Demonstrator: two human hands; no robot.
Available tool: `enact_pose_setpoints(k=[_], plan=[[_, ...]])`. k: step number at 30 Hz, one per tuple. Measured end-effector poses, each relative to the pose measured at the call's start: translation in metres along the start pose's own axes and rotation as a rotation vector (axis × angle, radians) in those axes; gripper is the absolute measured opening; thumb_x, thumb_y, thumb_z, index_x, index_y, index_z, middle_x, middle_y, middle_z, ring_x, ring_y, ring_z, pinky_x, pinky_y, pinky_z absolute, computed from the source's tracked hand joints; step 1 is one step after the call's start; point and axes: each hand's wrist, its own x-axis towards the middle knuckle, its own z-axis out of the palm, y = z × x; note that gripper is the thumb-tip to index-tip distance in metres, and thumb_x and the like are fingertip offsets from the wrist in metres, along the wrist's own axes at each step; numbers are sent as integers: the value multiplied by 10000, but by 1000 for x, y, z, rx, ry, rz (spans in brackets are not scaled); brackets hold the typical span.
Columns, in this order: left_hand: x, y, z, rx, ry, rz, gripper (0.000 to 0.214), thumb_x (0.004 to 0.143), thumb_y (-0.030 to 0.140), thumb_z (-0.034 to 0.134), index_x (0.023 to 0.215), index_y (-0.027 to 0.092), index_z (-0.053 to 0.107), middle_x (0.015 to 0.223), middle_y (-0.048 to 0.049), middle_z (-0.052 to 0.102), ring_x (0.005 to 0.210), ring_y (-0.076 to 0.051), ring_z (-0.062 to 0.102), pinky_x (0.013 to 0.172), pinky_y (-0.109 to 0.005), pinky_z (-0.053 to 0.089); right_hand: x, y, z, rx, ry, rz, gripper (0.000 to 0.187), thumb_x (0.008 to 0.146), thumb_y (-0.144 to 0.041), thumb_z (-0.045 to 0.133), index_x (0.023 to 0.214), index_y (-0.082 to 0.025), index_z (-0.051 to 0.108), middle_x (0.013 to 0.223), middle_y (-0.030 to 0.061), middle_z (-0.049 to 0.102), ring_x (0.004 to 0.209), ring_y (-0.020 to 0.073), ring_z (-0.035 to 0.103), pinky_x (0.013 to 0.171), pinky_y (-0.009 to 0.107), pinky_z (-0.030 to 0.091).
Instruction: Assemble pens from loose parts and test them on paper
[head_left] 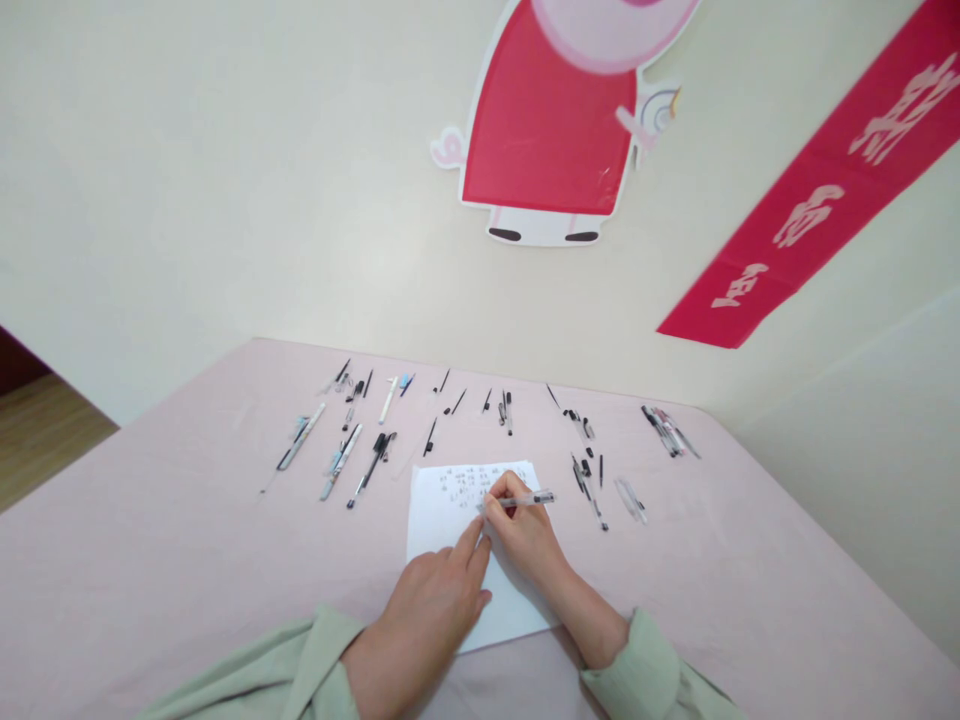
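A white sheet of paper (480, 625) lies on the pink-covered table, its upper part marked with rows of small dark handwriting. My right hand (521, 530) grips a clear pen with a black end (534, 498), its writing end pointing down and left at the sheet. The tip itself is hidden by my fingers. Flat on the paper rests my left hand (442, 590), fingers stretched out, the index fingertip close beside the right hand's fingers.
Disassembled pens (375, 470) and loose parts lie in groups left of and behind the sheet. More pen parts (589, 490) and a pen bundle (667, 432) are on the right. A wall with a red-bodied cartoon cutout (551, 120) and red banner (810, 215) borders the table (225, 580).
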Motion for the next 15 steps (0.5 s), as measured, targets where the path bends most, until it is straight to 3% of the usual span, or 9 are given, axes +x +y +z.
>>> enact_pose_setpoints(k=[15], plan=[[2,1,-3,28,-25,9,535,859,150,498,1389,124,433,1474,-174,422,908,-279,693,739,-420,591,1,2,0,19,8,-8,80,792,-235,483,715,-227,464,620,-52,477,608,147,493,608,259,382]])
